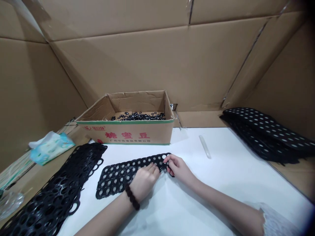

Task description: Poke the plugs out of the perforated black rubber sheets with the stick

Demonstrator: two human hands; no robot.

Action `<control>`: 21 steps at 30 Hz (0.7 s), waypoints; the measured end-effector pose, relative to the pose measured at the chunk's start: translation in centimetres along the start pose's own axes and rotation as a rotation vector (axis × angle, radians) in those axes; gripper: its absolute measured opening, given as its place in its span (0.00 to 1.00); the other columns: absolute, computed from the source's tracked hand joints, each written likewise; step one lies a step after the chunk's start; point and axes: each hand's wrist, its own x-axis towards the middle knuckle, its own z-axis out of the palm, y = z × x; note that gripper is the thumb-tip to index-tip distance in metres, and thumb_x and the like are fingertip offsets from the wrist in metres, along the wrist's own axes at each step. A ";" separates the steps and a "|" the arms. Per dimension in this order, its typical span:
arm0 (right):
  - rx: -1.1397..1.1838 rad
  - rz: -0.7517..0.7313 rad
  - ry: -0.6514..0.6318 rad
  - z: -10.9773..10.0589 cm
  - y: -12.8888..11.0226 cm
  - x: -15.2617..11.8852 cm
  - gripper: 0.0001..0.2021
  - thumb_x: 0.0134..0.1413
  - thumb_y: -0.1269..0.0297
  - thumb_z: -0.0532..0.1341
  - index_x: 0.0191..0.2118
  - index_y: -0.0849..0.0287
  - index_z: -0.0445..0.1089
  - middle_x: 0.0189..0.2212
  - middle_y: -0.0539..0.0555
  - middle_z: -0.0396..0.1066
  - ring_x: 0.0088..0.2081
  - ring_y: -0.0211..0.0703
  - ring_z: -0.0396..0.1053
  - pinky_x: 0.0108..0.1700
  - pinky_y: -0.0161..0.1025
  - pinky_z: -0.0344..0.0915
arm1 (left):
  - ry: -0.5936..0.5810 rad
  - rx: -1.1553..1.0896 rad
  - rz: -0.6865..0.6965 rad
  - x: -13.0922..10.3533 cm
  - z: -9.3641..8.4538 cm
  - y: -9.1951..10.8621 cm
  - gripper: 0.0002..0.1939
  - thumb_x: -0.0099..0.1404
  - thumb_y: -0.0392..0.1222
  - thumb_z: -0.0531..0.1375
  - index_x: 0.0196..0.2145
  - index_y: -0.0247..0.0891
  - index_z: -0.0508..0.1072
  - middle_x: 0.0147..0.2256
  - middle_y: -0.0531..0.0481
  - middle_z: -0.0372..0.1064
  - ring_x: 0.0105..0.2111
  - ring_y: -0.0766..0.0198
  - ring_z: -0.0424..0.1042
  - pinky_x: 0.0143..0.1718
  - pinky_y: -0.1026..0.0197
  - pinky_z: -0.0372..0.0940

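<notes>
A black rubber sheet (118, 177) with rows of round holes lies flat on the white table, slanting up toward the right. My left hand (146, 178), a dark beaded band at its wrist, rests on the sheet's right half. Its fingers are curled together and press on the sheet's surface. At the sheet's right end my right hand (178, 167) is closed in a pinch on the sheet's edge, by the last holes. Whether a small ring is also between those fingertips cannot be made out.
Behind the sheet stands a cardboard box (128, 132) holding many small black rings (141, 116). Stacked black perforated sheets (49, 193) lie at left, beside a tissue pack (52, 149). More dotted sheets (265, 131) are piled at right. A translucent white stick (204, 147) lies on the table (228, 170).
</notes>
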 end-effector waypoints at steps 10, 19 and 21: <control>-0.228 -0.261 0.325 -2.5 -2.0 0.2 0.09 0.55 0.63 0.44 0.32 0.58 0.58 0.20 0.48 0.56 0.24 0.36 0.57 0.27 0.33 0.55 | -0.065 -0.002 -0.144 0.2 -0.6 0.8 0.03 0.56 0.31 0.53 0.30 0.34 0.64 0.31 0.46 0.68 0.35 0.59 0.68 0.33 0.59 0.65; -0.598 -0.256 -0.057 -0.2 0.0 0.0 0.03 0.52 0.70 0.49 0.33 0.58 0.57 0.26 0.51 0.63 0.27 0.38 0.61 0.30 0.34 0.55 | -0.117 0.031 -0.379 1.2 -0.9 1.7 0.05 0.56 0.31 0.51 0.28 0.37 0.65 0.29 0.48 0.66 0.31 0.59 0.67 0.28 0.61 0.62; -0.587 -0.254 -0.075 -0.4 -0.1 -0.1 0.03 0.52 0.69 0.49 0.34 0.58 0.57 0.27 0.52 0.63 0.27 0.38 0.61 0.30 0.34 0.55 | -0.102 0.051 -0.367 1.3 -0.7 1.8 0.04 0.55 0.31 0.52 0.27 0.37 0.64 0.27 0.49 0.66 0.29 0.59 0.67 0.27 0.61 0.62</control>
